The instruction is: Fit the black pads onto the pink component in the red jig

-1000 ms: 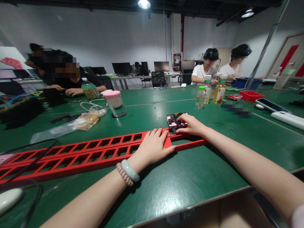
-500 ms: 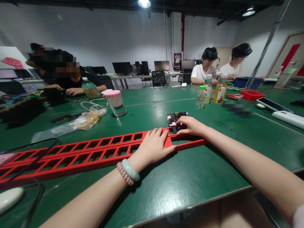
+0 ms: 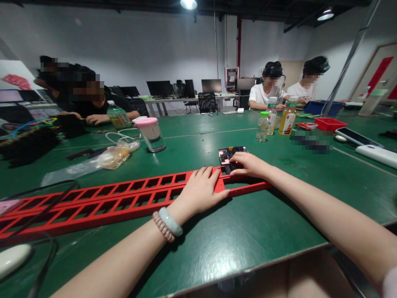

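A long red frame (image 3: 133, 188) with two rows of slots lies across the green table, from the left edge to below my right hand. My left hand (image 3: 198, 186) rests flat on its solid part near the right end, fingers spread, with bracelets on the wrist. Behind that end sits a black circuit board (image 3: 231, 152) with pinkish patches and small parts on it. My right hand (image 3: 249, 164) is curled at the board's front right, thumb and fingers on a black part there. The fingertips partly hide what they pinch.
A pink-lidded jar (image 3: 150, 134) and a plastic bag (image 3: 114, 157) stand beyond the frame. Drink bottles (image 3: 288, 118) and a red tray (image 3: 330, 124) are at the right. A black cable (image 3: 40, 221) crosses the frame's left part. Several people sit or stand around the table.
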Demonstrator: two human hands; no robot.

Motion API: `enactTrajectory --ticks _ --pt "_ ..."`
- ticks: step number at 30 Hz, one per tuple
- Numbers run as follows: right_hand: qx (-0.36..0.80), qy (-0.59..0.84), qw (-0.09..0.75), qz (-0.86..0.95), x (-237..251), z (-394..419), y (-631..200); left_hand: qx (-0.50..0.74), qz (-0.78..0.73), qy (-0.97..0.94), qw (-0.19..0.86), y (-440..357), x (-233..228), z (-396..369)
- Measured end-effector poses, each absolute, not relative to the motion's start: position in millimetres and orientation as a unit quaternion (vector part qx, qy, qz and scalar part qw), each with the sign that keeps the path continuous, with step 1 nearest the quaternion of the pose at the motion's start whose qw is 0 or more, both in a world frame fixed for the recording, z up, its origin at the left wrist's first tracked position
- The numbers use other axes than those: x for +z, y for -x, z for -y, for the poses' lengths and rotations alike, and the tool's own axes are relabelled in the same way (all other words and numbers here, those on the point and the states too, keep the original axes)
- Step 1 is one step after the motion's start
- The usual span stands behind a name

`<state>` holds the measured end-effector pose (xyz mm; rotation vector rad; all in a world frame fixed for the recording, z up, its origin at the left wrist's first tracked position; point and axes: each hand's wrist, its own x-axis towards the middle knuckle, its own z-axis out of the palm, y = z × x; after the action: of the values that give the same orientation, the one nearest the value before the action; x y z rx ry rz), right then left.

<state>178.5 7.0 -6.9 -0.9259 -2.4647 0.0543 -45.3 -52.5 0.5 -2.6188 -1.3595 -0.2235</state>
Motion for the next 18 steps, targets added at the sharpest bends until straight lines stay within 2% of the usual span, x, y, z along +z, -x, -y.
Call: enactTrajectory --ticks 18 --pt "-0.001 0.319 0.245 0.915 -10.6 -9.8 -178.3 -0.065 0.458 0.88 0.106 44.7 0.2 52.6"
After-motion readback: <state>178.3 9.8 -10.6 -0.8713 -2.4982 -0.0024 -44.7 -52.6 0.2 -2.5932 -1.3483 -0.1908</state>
